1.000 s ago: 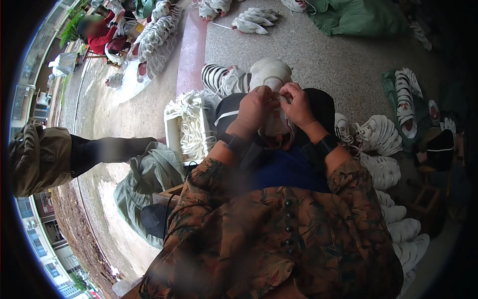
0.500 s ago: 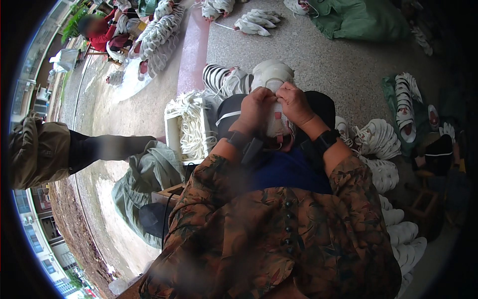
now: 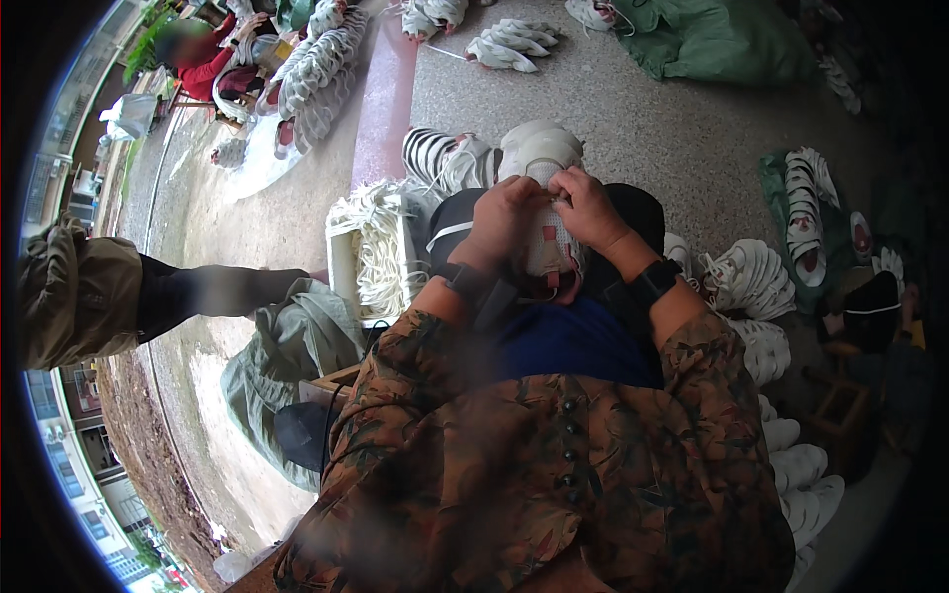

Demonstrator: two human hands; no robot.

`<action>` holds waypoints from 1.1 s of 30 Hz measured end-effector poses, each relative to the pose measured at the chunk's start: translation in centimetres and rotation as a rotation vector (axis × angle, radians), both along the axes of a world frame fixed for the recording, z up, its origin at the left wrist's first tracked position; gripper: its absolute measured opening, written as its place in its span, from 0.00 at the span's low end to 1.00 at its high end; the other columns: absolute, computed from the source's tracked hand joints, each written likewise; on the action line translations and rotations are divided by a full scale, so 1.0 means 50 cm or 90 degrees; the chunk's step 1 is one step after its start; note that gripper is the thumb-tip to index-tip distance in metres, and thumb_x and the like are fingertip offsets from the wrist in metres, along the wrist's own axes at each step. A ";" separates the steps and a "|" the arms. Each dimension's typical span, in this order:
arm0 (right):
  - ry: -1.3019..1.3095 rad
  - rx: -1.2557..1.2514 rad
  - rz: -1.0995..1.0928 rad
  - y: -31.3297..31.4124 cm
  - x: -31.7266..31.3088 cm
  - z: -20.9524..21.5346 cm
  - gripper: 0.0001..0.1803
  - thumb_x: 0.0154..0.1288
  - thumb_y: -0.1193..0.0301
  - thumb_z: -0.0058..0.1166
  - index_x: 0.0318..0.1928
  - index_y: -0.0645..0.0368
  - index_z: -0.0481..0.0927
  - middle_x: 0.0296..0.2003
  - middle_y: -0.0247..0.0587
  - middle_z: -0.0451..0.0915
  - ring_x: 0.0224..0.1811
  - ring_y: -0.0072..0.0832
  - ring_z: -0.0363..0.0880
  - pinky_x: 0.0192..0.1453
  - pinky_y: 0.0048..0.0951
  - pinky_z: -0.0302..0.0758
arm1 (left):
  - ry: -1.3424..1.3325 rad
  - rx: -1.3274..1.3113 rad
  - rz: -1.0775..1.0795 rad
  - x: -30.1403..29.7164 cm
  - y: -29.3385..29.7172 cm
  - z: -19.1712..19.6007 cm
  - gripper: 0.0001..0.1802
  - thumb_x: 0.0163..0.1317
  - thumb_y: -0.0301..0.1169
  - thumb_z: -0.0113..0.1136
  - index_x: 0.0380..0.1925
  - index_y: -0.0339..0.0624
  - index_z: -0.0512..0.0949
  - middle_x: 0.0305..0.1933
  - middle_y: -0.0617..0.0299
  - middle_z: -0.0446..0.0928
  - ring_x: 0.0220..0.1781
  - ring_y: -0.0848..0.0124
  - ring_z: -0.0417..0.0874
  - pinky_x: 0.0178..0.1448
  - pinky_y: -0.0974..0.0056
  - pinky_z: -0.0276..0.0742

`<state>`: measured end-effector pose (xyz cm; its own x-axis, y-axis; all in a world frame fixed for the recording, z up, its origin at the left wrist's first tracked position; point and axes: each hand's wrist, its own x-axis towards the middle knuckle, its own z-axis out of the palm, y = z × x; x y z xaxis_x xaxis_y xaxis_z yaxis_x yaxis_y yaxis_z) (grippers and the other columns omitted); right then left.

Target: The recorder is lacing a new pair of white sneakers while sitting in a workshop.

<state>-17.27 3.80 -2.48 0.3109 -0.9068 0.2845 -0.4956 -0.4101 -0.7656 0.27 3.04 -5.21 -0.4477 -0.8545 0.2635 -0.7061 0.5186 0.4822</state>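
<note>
A white sneaker (image 3: pixel 541 146) with pinkish-red parts lies across my lap, toe pointing away from me. Over its middle, my left hand (image 3: pixel 500 219) and my right hand (image 3: pixel 591 211) meet with their fingertips pinched close together. Both hands are closed, and whatever thin piece sits between the fingers is too small to make out. Below the hands, the shoe's mesh upper and a red heel loop (image 3: pixel 564 282) show. To the left stands a white box (image 3: pixel 340 275) heaped with white shoelaces (image 3: pixel 384 265).
Stacked white shoes (image 3: pixel 450 158) lie just beyond my knees, with more rows of shoes (image 3: pixel 749 275) along my right. A green sack (image 3: pixel 707 40) rests at the far right. Grey-green cloth (image 3: pixel 282 366) lies at left, near a person's leg (image 3: pixel 217 292). Another person in red (image 3: pixel 203 74) sits far left.
My hands stay pinched over the sneaker and have shifted only slightly. The far person in red has raised a hand.
</note>
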 end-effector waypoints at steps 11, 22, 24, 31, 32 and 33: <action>-0.012 -0.108 -0.008 0.001 0.008 -0.015 0.07 0.49 0.84 0.53 0.31 0.62 0.75 0.31 0.47 0.73 0.35 0.44 0.75 0.39 0.35 0.73 | 0.031 -0.048 0.016 0.003 0.009 0.019 0.06 0.49 0.30 0.59 0.29 0.45 0.79 0.30 0.57 0.76 0.35 0.58 0.79 0.38 0.60 0.76; -0.004 -0.001 -0.020 0.004 -0.004 -0.005 0.09 0.48 0.84 0.53 0.32 0.63 0.75 0.32 0.47 0.73 0.35 0.42 0.75 0.40 0.33 0.74 | 0.022 -0.036 0.031 -0.014 0.009 0.009 0.07 0.48 0.32 0.59 0.29 0.52 0.80 0.33 0.64 0.74 0.40 0.64 0.77 0.41 0.61 0.76; 0.004 -0.026 -0.040 0.002 0.004 -0.004 0.09 0.47 0.84 0.53 0.32 0.63 0.75 0.32 0.48 0.73 0.35 0.43 0.75 0.40 0.34 0.74 | 0.010 -0.027 0.035 -0.017 0.006 -0.005 0.07 0.48 0.33 0.58 0.29 0.52 0.80 0.34 0.65 0.74 0.41 0.64 0.77 0.42 0.62 0.76; 0.075 -0.081 -0.018 -0.017 0.008 -0.010 0.05 0.48 0.84 0.51 0.27 0.63 0.73 0.30 0.49 0.72 0.34 0.48 0.74 0.37 0.41 0.72 | 0.011 0.001 0.019 -0.009 -0.008 -0.007 0.08 0.49 0.34 0.58 0.30 0.50 0.80 0.36 0.63 0.76 0.41 0.63 0.77 0.43 0.61 0.76; 0.074 -0.089 -0.013 -0.021 0.006 -0.011 0.05 0.48 0.84 0.51 0.26 0.63 0.72 0.28 0.49 0.72 0.34 0.48 0.74 0.37 0.41 0.71 | 0.012 0.000 0.020 -0.008 -0.006 0.000 0.08 0.49 0.34 0.58 0.30 0.50 0.80 0.36 0.63 0.76 0.41 0.63 0.77 0.43 0.61 0.76; 0.087 -0.072 -0.006 -0.025 0.003 -0.011 0.05 0.48 0.84 0.51 0.26 0.63 0.72 0.28 0.49 0.72 0.34 0.48 0.74 0.37 0.41 0.71 | 0.061 0.045 0.033 -0.006 -0.002 0.007 0.08 0.51 0.35 0.58 0.31 0.48 0.80 0.36 0.60 0.76 0.41 0.61 0.78 0.43 0.59 0.75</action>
<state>-17.14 2.54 -3.04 0.3456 -0.8747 0.3399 -0.5960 -0.4844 -0.6405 -0.05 2.93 -4.85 -0.3780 -0.8940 0.2407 -0.6804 0.4446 0.5825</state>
